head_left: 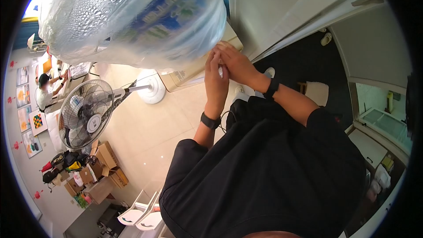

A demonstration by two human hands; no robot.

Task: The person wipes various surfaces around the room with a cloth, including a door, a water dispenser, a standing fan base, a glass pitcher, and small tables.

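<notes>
A large clear plastic bag (101, 22) with water droplets on its inside fills the upper left, and blurred blue and green print shows through it. It is above a beige box-like stand (187, 75). At the bag's lower right edge my two hands meet. My left hand (216, 77) is closed with its fingertips pinched up. My right hand (238, 64) curls over it, its fingers bent toward the bag. A small pale bit shows between them, but what the fingers hold is mostly hidden. Each wrist wears a black band.
A standing fan (86, 114) with a white base (150, 87) is on the tiled floor at left. Cardboard boxes (105, 158) and bags lie lower left. Another person (46, 92) is at a table far left. A stool (316, 93) stands on dark flooring at right, beyond a pale panel (273, 9).
</notes>
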